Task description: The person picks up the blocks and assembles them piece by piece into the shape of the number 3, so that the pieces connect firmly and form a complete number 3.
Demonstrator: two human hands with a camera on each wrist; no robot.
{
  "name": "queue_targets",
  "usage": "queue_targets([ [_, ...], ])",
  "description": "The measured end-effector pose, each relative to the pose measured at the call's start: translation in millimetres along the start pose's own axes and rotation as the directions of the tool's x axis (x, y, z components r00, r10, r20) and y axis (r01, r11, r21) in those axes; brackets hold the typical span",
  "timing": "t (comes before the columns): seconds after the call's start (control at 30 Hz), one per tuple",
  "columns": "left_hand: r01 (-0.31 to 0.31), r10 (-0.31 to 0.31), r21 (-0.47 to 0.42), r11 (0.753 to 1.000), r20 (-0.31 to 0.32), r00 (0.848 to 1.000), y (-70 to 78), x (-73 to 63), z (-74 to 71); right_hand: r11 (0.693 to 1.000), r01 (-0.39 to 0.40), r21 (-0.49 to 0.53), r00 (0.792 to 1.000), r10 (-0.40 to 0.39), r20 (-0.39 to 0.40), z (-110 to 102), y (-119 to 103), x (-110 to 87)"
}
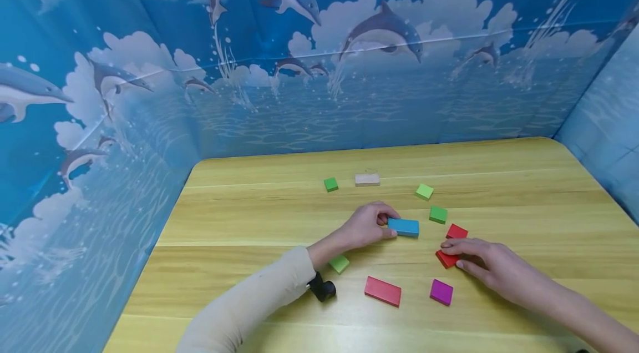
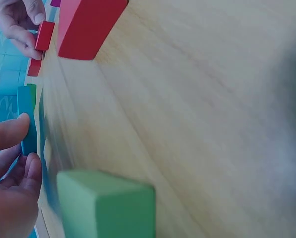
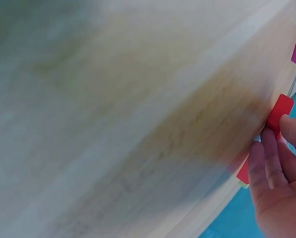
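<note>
While left hand [image 1: 367, 225] pinches blue block [image 1: 404, 227] by its left end, right of frame centre in head view, right hand [image 1: 483, 262] pinches nearer red block [image 1: 446, 260], lower right; whether either block is lifted, hard to tell. Best handled with light fingertip pinch, blocks level, knuckles clear of farther red block [image 1: 456, 231]. Beyond: purple block [image 1: 441, 292], lower right; long red block [image 1: 382, 291], bottom centre.

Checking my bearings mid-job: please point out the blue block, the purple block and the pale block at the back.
Blue block [image 1: 405, 226]: head view, middle of its top face.
Purple block [image 1: 441, 291]: head view, middle of its top face.
Pale block [image 1: 367, 178]: head view, middle of its top face.
</note>
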State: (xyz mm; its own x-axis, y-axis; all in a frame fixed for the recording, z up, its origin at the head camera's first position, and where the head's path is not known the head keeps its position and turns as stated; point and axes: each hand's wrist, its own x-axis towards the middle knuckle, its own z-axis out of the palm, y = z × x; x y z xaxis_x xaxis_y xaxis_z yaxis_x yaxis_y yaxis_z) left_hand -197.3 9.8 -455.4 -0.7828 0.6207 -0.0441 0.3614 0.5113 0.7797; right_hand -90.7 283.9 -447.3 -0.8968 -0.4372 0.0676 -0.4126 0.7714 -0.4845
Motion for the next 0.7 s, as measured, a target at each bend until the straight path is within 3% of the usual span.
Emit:
queue_targets([
  [0.7,0.047,-0.056,-0.1,0.994,-0.087,0.995,-19.7,-21.5,-30.7,0.999,0.025,-0.044,0.998,-0.027,-0.049,2,1,-1.0],
])
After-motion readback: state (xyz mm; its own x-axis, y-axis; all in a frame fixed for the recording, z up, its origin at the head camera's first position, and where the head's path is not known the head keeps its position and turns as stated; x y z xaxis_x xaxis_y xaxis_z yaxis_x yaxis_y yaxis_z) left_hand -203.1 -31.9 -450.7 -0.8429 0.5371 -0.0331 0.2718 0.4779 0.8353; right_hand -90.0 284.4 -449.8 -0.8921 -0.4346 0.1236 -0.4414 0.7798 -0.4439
